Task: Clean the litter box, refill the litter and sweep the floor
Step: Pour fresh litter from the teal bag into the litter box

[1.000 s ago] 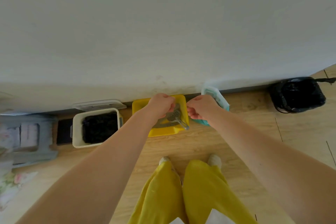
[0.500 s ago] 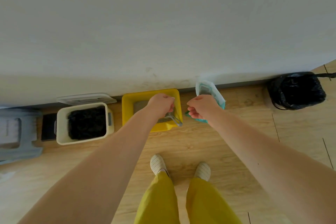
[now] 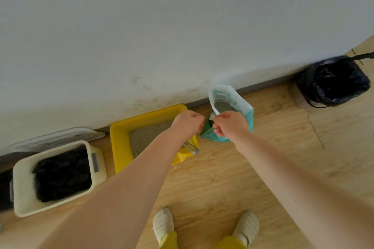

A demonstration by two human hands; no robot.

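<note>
A cream bin [image 3: 22,192] lined in black stood far left, the yellow litter box [image 3: 121,137] beside it against the wall. Right of that, your left hand [image 3: 187,124] and right hand [image 3: 232,125] had their fingers pinched on the near edge of the teal litter bag [image 3: 230,99], and a black bag [image 3: 334,81] sat far right.

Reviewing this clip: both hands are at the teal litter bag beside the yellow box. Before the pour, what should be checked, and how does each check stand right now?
1. Litter bag mouth open: ok, grey litter shows inside.
2. Grip: left hand and right hand both pinch the bag's near edge: ok.
3. Yellow litter box within reach, directly left of the bag: ok.
4. Scoop out of the pour path: not ok, its handle lies over the box's near right corner.
5. Litter level in the box: cannot tell, the left forearm covers part.
6. Floor free of spilled litter: cannot tell at this resolution.
</note>
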